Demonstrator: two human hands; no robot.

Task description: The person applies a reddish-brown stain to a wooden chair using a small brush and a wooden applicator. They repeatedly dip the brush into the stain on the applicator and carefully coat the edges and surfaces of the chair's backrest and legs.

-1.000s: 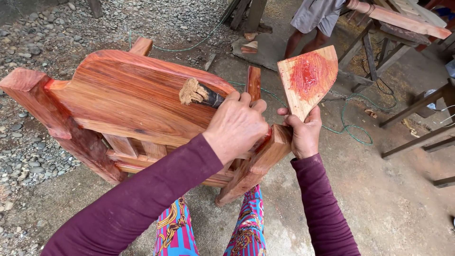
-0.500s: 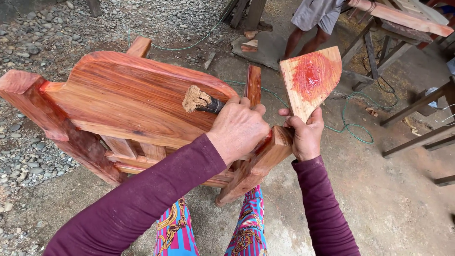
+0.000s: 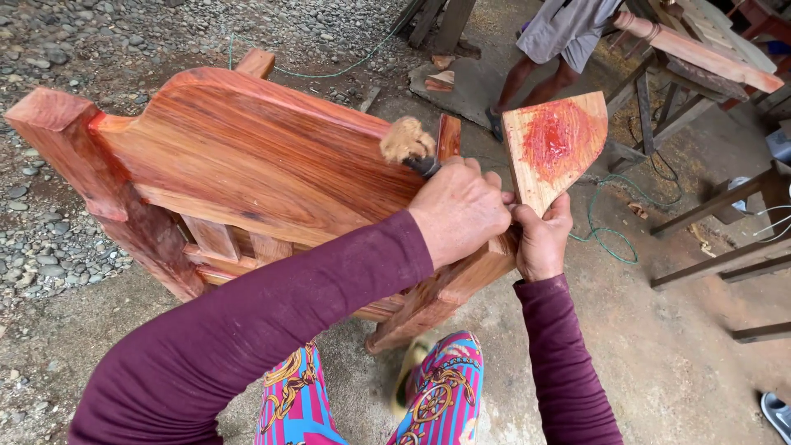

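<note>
A reddish wooden chair [image 3: 247, 165] lay tipped on its side across the left and centre of the frame, its broad glossy panel turned up toward the camera, which put that face within easy reach of the brush [image 3: 409, 147]. The left hand [image 3: 458, 210], reaching in from the lower left in a purple sleeve, was curled shut around the dark handle of the brush, whose frayed tan bristles stood just above the knuckles at the panel's upper right edge, touching or nearly touching the wood; I could not tell which. The right hand [image 3: 540, 239], just right of centre, was closed around the narrow lower end of a flat wooden scrap [image 3: 554, 147] and held it upright beside the chair, its face smeared with a red patch turned toward the person, seemingly serving as a palette kept close to the brush. The two hands sat almost against each other over the chair's frame member, so the brush had only a short way to go between the scrap and the panel. Brightly patterned trousers [image 3: 445, 387] showed at the bottom centre, under the chair. In the upper right another person's legs [image 3: 535, 74] stood by a wooden workbench [image 3: 700, 58], and a green cord [image 3: 610, 239] trailed over the concrete floor; grey gravel [image 3: 49, 239] filled the far left.
</note>
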